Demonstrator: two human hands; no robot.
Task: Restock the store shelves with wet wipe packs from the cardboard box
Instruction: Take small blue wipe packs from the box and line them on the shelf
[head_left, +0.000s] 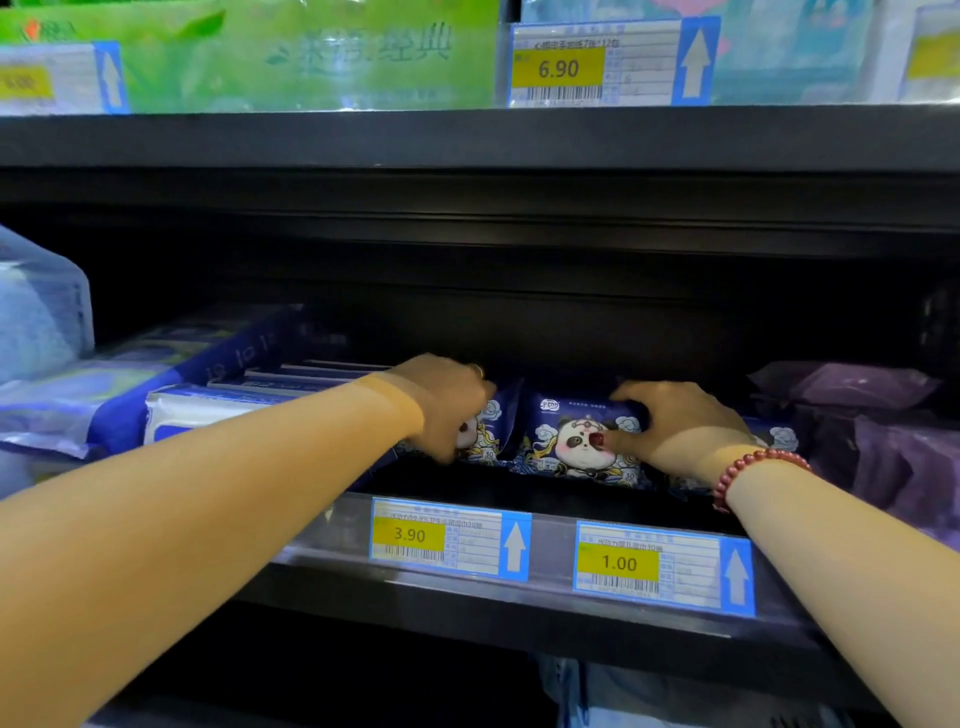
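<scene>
Two dark blue wet wipe packs with a panda print stand side by side on the middle shelf (550, 525). My left hand (447, 402) grips the left pack (485, 434) from above, its fingers curled over the top edge. My right hand (675, 426) holds the right pack (576, 447), fingers over its top and thumb pressed on its front. A further panda pack (779, 439) shows partly behind my right wrist. The cardboard box is out of view.
Blue and white wipe packs (208, 410) lie in rows to the left; purple packs (893, 447) fill the right. Price tags reading 3.90 (449, 538) and 1.00 (662, 569) hang on the shelf's front rail. The black shelf above (467, 140) leaves a low gap.
</scene>
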